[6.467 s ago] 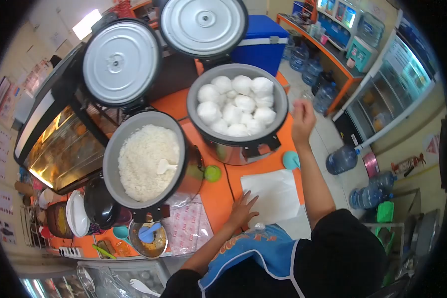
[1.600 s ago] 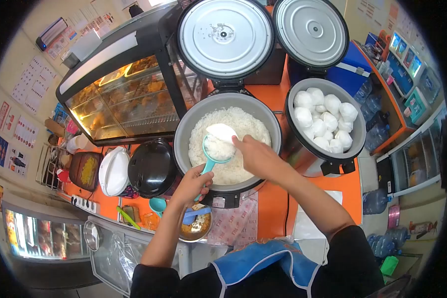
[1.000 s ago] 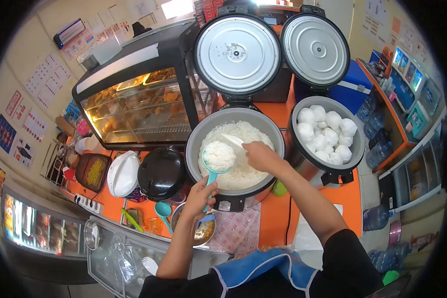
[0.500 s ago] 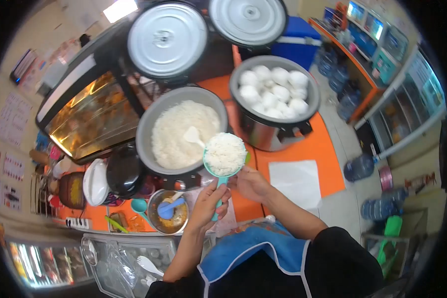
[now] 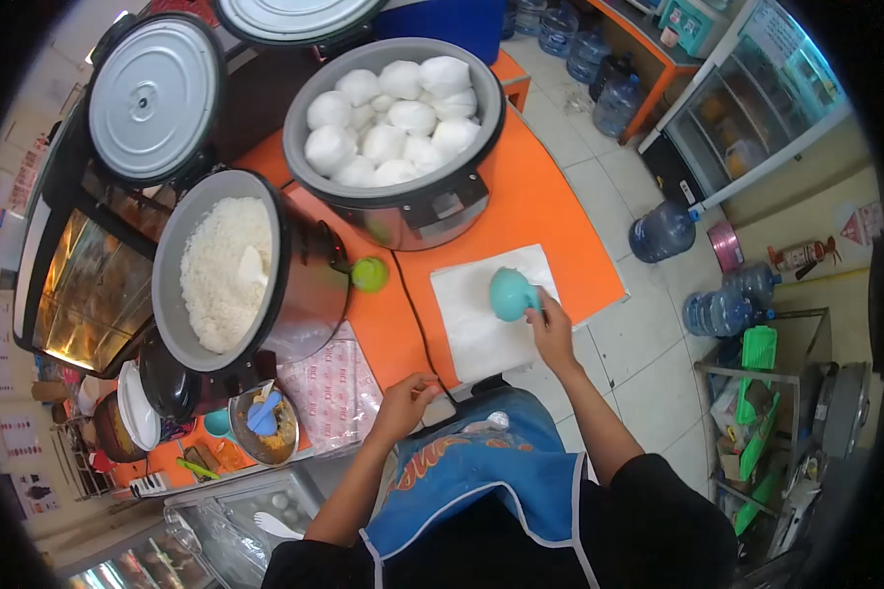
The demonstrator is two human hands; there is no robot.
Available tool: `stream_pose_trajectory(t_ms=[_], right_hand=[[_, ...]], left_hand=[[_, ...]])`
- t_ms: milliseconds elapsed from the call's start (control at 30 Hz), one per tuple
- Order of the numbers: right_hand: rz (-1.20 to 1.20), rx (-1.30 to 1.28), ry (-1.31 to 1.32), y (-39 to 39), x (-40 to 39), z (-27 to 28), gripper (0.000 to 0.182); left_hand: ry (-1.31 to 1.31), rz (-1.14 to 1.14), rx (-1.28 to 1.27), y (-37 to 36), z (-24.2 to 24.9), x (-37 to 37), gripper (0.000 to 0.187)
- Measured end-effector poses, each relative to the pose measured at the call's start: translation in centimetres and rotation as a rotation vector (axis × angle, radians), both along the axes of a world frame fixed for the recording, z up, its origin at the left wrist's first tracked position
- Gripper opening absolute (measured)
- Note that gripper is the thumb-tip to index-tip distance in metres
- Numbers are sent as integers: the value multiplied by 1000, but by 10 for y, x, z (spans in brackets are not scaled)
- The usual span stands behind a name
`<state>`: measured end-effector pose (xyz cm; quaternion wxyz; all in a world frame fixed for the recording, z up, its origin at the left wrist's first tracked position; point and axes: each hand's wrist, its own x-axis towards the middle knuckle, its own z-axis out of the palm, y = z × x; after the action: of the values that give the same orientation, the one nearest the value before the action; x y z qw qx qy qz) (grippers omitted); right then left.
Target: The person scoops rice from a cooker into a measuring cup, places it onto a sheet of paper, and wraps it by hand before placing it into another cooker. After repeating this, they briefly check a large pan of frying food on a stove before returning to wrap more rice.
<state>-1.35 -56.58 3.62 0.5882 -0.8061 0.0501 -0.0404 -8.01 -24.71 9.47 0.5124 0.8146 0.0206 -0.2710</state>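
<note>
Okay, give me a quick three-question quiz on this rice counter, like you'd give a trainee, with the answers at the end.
1. Multiple choice: What colour is the scoop in the right hand's grip?
A. Red
B. Teal
C. Black
2. True or false: A white paddle lies on the loose rice in the open left cooker.
3. Fill in the blank: Over the white sheet, the scoop's rounded underside faces ____.

Key: 1. B; 2. True; 3. up
</note>
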Motion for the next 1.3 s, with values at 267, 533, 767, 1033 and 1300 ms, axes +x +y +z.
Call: stream_pose_trajectory(t_ms=[267, 533, 767, 1033, 1300], right_hand=[[118, -592, 28, -4, -8, -44, 47], [-1, -413, -280, -47, 35, -23, 45], [-13, -421, -96, -104, 116, -39, 54], [522, -704, -390, -87, 16, -1, 54], [549, -715, -315, -120, -6, -37, 13]], left_hand=[[-229, -144, 36, -75, -71, 32, 23], [-597, -311, 174, -106, -118, 50, 36], [-546, -256, 128, -105, -140, 58, 16], [-308, 19, 138, -109, -115, 61, 23], [-578, -236, 322, -108, -106, 30, 34]])
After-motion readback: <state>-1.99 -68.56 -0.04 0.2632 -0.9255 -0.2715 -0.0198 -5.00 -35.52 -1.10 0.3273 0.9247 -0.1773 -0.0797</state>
